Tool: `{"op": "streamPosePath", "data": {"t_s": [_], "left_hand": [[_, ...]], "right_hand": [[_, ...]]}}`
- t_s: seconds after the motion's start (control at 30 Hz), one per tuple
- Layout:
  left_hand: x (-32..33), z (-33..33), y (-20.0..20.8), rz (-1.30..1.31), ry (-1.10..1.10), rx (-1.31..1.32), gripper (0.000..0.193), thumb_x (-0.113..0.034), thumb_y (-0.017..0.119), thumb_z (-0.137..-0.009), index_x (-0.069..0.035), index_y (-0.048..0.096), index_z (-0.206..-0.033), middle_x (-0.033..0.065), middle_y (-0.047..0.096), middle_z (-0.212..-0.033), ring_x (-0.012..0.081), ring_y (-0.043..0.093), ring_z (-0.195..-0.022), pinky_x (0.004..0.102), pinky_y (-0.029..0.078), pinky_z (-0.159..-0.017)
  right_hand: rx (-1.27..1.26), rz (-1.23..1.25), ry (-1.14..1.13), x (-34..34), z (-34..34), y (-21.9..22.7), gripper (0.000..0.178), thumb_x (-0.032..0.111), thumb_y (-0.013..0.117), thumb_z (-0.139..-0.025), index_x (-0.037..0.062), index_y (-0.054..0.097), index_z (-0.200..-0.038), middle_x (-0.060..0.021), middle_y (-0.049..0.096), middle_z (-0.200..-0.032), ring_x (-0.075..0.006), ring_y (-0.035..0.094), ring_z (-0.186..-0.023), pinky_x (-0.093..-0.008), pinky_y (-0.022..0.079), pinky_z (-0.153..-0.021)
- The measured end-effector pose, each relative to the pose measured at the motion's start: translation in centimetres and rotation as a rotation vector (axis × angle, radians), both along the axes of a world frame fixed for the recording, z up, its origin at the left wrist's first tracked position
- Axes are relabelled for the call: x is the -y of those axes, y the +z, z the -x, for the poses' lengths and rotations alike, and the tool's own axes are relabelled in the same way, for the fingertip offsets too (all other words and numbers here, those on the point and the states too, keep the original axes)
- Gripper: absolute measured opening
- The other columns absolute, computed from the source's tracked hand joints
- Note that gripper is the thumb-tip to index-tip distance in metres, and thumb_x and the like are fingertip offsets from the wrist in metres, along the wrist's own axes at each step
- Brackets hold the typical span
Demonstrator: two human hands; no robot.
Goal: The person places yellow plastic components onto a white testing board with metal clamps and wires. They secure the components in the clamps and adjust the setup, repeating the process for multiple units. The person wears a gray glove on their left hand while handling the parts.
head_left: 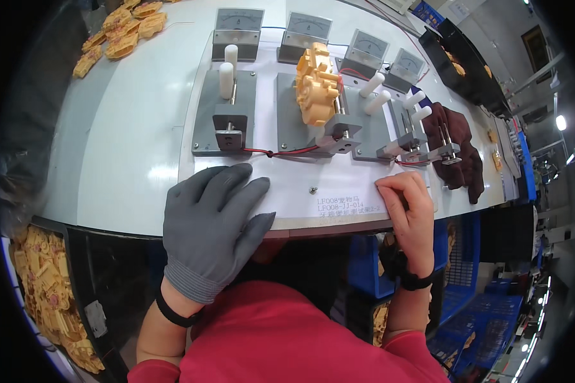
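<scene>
My left hand (214, 223), in a grey glove, rests on the near part of a white board (287, 204). Its fingers are apart and hold nothing. Bare, my right hand (410, 207) lies at the board's near right edge, fingers loosely bent; nothing shows in it. Beyond my hands stand grey test fixtures (204, 137) with white pegs (226, 80) and metal clamps. One fixture carries a yellow-orange plastic housing (317, 89), upright and apart from both hands. A red and black wire (281, 152) runs between the fixtures. Between my hands sits a small screw (313, 190).
Several analog meters (238, 29) line the back of the board. More plastic housings (122, 32) lie at the far left and in a heap (48, 287) below the table. A dark red cloth (457, 147), black bin (469, 57) and blue crates (479, 319) are to the right.
</scene>
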State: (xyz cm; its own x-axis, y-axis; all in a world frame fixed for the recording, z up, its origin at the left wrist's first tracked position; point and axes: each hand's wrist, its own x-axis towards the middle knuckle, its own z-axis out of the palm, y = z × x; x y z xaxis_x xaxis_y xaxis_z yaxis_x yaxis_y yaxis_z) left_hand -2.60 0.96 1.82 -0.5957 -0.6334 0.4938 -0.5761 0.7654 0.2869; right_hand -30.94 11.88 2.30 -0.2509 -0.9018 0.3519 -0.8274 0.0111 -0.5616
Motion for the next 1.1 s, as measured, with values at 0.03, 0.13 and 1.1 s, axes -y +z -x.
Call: {"op": "streamPosePath", "data": {"t_s": [0.03, 0.13, 1.1], "left_hand": [[-0.1, 0.0, 0.0, 0.003, -0.001, -0.002, 0.034, -0.030, 0.073, -0.085, -0.012, 0.073, -0.115, 0.0082, 0.070, -0.119, 0.0299, 0.063, -0.109, 0.0413, 0.045, -0.094], [-0.5, -0.3, -0.2, -0.075, 0.000, -0.015, 0.038, -0.027, 0.075, -0.083, -0.013, 0.071, -0.119, 0.0099, 0.067, -0.124, 0.0322, 0.059, -0.114, 0.0420, 0.042, -0.101], [0.0, -0.7, -1.0, -0.101, -0.027, -0.114, 0.038, -0.032, 0.072, -0.085, -0.011, 0.070, -0.117, 0.0085, 0.067, -0.120, 0.0287, 0.062, -0.109, 0.0423, 0.046, -0.092]], "right_hand": [[-0.028, 0.010, 0.007, -0.2, 0.1, 0.0, 0.008, 0.003, 0.070, -0.089, 0.0009, 0.069, -0.097, -0.0109, 0.064, -0.091, -0.0282, 0.060, -0.089, -0.0352, 0.048, -0.080], [-0.067, 0.004, 0.002, -0.4, 0.2, -0.2, 0.014, 0.003, 0.072, -0.088, 0.0025, 0.069, -0.101, -0.0108, 0.064, -0.095, -0.0286, 0.059, -0.092, -0.0363, 0.047, -0.082], [-0.052, -0.007, 0.120, 3.9, -7.5, -0.2, 0.012, 0.006, 0.076, -0.086, 0.0057, 0.071, -0.097, -0.0084, 0.064, -0.092, -0.0268, 0.058, -0.088, -0.0365, 0.046, -0.081]]}}
